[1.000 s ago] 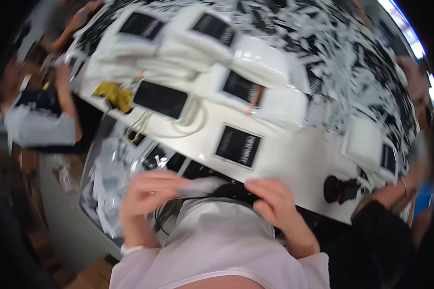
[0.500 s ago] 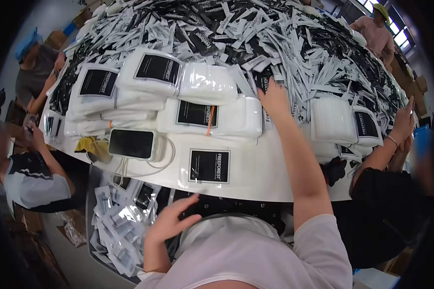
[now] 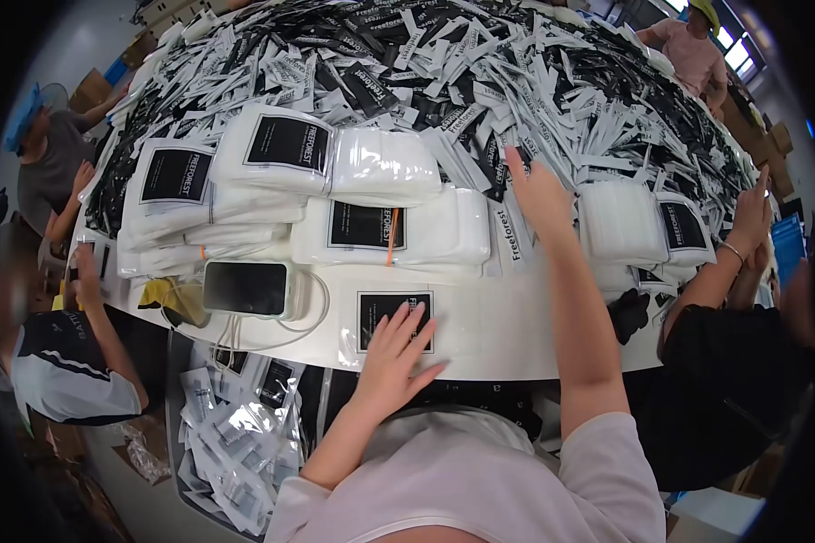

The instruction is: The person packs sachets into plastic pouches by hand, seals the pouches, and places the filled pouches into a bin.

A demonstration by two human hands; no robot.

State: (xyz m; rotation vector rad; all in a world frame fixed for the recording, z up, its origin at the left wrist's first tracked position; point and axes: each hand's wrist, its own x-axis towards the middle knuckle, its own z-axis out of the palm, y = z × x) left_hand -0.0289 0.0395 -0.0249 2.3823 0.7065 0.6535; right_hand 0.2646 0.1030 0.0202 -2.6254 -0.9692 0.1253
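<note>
My left hand [image 3: 394,357], fingers spread, rests on a clear bag with a black label [image 3: 380,312] that lies flat at the table's front edge. My right hand [image 3: 543,199] is at the near edge of a large pile of black and white sachets [image 3: 552,109]. Its index finger and thumb are apart, and the other fingers are partly hidden; nothing shows in its grasp. Stacks of white bags with black labels [image 3: 385,163] stand between the flat bag and the pile. One stack has an orange band [image 3: 392,237] around it.
A phone [image 3: 246,288] with a coiled white cable lies left, beside a yellow wrapper [image 3: 174,299]. A bin of packed bags [image 3: 244,452] stands below the table. Another bag stack [image 3: 620,222] and a black object [image 3: 629,315] are right. Several people work around the table [image 3: 507,348].
My left hand has moved up and right from above my lap onto the flat bag. My right hand has shifted slightly right and down from the pile, its index finger now extended.
</note>
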